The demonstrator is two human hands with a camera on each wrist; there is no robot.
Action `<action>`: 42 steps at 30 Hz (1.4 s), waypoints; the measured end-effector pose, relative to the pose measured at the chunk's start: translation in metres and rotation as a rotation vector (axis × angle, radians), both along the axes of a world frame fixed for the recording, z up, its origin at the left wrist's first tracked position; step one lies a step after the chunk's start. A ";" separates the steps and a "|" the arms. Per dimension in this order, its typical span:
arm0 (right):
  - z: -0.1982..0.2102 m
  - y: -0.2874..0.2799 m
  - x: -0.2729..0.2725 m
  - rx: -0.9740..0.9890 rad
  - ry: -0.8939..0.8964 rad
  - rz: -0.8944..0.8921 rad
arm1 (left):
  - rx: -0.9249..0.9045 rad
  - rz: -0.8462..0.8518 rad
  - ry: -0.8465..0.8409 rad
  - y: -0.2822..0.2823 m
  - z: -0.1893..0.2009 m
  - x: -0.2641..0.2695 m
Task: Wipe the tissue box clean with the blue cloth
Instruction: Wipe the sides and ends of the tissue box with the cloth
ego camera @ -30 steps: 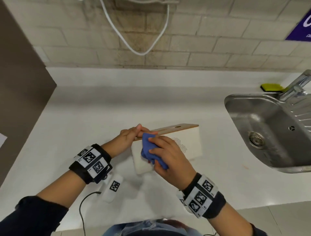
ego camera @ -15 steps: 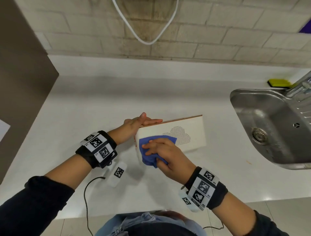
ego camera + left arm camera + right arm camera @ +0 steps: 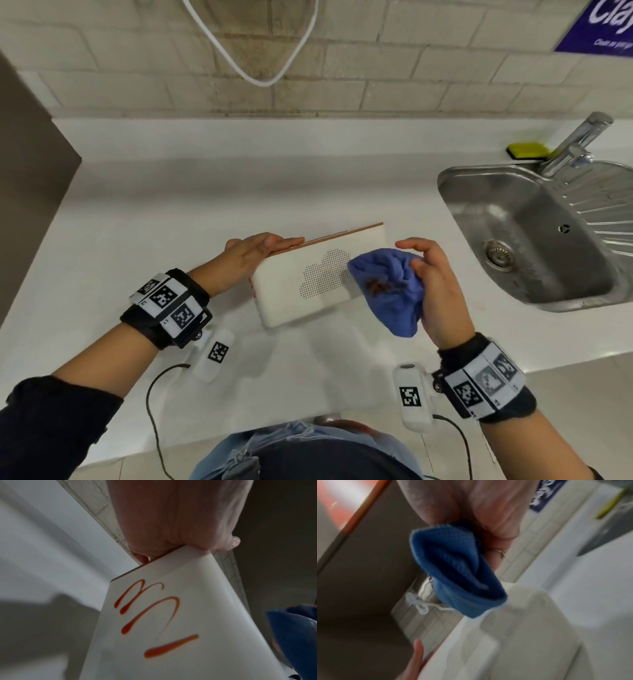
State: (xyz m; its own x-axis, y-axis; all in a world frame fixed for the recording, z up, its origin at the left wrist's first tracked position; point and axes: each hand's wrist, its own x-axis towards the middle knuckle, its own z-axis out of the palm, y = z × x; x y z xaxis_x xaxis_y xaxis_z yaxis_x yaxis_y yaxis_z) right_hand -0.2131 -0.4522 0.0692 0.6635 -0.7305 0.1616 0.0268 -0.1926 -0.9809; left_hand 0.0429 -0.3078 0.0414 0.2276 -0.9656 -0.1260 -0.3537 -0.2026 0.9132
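Observation:
The white tissue box [image 3: 298,287] with a wooden lid stands tilted on the counter, its dotted cloud face toward me. My left hand [image 3: 251,255] grips its upper left corner. Red sauce squiggles [image 3: 154,616] mark the box's left end face [image 3: 180,635], under my left hand [image 3: 180,520]. My right hand [image 3: 433,284] holds the bunched blue cloth [image 3: 390,291] at the box's right end; the cloth shows a brown-red stain. In the right wrist view the blue cloth [image 3: 455,573] hangs from my right hand [image 3: 471,507] just above the box [image 3: 505,642].
A steel sink [image 3: 534,233] with a tap [image 3: 575,144] lies to the right, a yellow sponge [image 3: 527,150] behind it. A white cable [image 3: 253,75] hangs on the brick wall. A dark cabinet side [image 3: 30,178] stands at the left. The white counter [image 3: 171,212] stretches behind the box.
My right hand with the cloth has moved from the box's left front to its right end and lifted off the face. The cloud face is uncovered. The left hand keeps its hold.

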 end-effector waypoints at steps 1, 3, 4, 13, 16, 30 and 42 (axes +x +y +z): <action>-0.002 -0.004 -0.004 0.088 -0.046 -0.086 | -0.008 -0.006 -0.004 0.001 -0.002 0.002; -0.011 -0.011 -0.012 0.336 -0.154 -0.170 | -0.025 -0.020 -0.085 0.006 -0.008 0.010; -0.016 -0.014 -0.015 0.488 -0.214 -0.159 | -0.037 -0.016 -0.130 0.010 -0.011 0.014; -0.040 -0.024 -0.025 0.910 -0.433 -0.042 | -0.040 -0.175 -0.837 0.049 -0.008 0.009; -0.044 -0.029 -0.023 0.829 -0.365 -0.055 | 0.023 -0.257 -0.973 0.058 -0.016 0.013; -0.048 -0.029 -0.015 0.788 -0.301 -0.075 | 0.080 0.063 -0.934 0.008 -0.008 -0.064; -0.042 -0.036 -0.020 0.652 -0.144 -0.134 | 0.065 0.444 -1.006 -0.015 -0.033 -0.096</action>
State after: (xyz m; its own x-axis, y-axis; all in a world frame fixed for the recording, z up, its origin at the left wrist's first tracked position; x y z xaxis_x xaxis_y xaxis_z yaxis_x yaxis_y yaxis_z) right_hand -0.2327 -0.4883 0.0270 0.5651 -0.7831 -0.2597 0.1829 0.4259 -0.8861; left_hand -0.0530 -0.3231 0.0088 0.5801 -0.7705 0.2641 -0.8136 -0.5331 0.2320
